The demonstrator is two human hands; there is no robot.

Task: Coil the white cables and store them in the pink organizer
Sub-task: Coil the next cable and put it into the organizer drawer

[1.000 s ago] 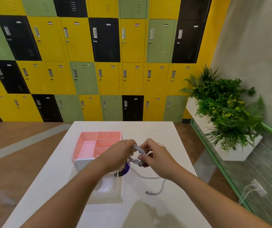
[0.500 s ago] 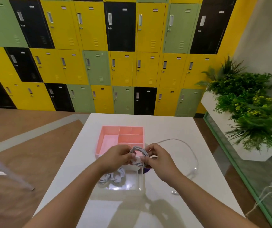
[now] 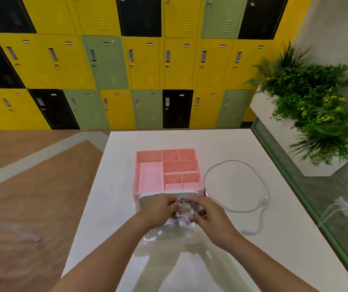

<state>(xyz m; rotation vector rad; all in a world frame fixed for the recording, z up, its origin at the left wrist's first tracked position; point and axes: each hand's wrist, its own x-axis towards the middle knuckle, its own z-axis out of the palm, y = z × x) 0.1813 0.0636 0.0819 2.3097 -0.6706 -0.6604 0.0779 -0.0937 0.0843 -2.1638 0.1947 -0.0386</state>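
Cable coil [image 3: 182, 217] between left hand [image 3: 160, 209], right hand [image 3: 211, 216]

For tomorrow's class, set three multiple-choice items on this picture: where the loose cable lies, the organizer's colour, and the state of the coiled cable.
1. The loose white cable lies: A on the table, right of the organizer; B inside the organizer; C under the organizer.
2. The organizer is: A green; B pink; C black.
3. The coiled cable is: A held by two hands; B stowed in the organizer; C lying free on the table.
Key: 1 A, it loops on the table. 2 B, its walls are pink. 3 A, the left hand and the right hand both grip it.
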